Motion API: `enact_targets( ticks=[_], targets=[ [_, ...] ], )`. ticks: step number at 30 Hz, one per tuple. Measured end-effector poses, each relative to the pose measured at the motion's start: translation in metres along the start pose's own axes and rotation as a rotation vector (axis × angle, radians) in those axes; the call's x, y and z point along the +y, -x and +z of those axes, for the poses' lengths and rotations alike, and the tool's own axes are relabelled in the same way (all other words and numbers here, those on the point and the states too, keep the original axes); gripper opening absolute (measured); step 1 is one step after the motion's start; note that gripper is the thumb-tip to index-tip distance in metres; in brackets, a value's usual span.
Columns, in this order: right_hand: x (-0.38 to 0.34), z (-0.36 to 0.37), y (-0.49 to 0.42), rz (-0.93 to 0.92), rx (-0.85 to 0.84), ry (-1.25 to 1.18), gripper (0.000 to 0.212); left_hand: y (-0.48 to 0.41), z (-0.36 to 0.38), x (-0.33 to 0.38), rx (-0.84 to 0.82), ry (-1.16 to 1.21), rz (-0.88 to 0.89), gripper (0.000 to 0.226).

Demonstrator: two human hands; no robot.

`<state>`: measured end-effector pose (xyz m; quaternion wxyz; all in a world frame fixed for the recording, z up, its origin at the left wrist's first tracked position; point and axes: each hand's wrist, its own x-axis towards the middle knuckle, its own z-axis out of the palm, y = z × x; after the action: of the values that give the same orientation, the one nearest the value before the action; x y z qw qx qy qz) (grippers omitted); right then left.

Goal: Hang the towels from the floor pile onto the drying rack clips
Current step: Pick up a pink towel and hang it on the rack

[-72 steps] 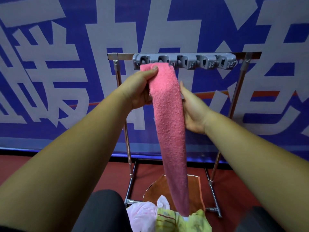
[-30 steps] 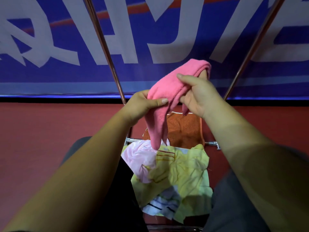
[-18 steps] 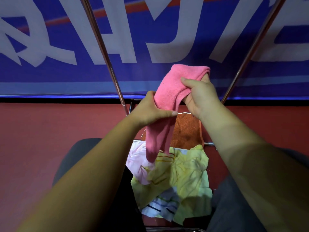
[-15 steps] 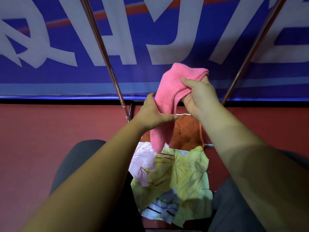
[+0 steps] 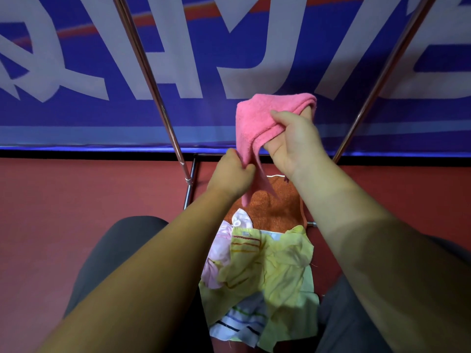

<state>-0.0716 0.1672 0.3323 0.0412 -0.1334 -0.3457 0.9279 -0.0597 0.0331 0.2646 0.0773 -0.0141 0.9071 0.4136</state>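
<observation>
Our hands are both clamped on the pink towel (image 5: 257, 118), held up in the air above the floor pile (image 5: 267, 271) and between the two slanting poles of the drying rack (image 5: 153, 90). Our right hand (image 5: 293, 141) grips the bunched upper part, thumb pressed on top and the cloth folded over the fingers behind it. Our left hand (image 5: 230, 175), lower and just beside the right, pinches an edge of the same towel, and a narrow tail of pink hangs down from that pinch. The towel touches nothing but our hands.

Below it the pile lies on the red floor (image 5: 76, 200), between our knees in dark trousers (image 5: 114, 250). An orange towel (image 5: 277, 207) lies farthest from us, at the foot of the rack, its far edge trimmed in white. A crumpled yellow towel (image 5: 280, 266) overlaps its near edge, with a pale pink cloth (image 5: 219, 253) tucked against the yellow one on the left. Nearest to us a white striped towel (image 5: 242, 324) pokes out from under the yellow.

Behind the rack poles runs a blue banner (image 5: 204, 105) with large white lettering.
</observation>
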Motion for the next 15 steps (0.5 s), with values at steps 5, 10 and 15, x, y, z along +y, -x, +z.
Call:
enact_targets(
  ticks=[5,10,15],
  targets=[
    [-0.001,-0.002,-0.002,-0.004,0.001,0.044,0.061,-0.001,-0.005,0.003,0.082,-0.015,0.031,0.022],
    [0.001,-0.004,-0.002,-0.004,-0.008,0.108,0.061,0.001,-0.012,0.012,0.174,0.002,0.149,0.043],
    [0.0,-0.009,-0.001,-0.021,0.07,0.191,0.076,-0.002,-0.023,0.017,0.308,-0.043,0.086,0.058]
  ],
)
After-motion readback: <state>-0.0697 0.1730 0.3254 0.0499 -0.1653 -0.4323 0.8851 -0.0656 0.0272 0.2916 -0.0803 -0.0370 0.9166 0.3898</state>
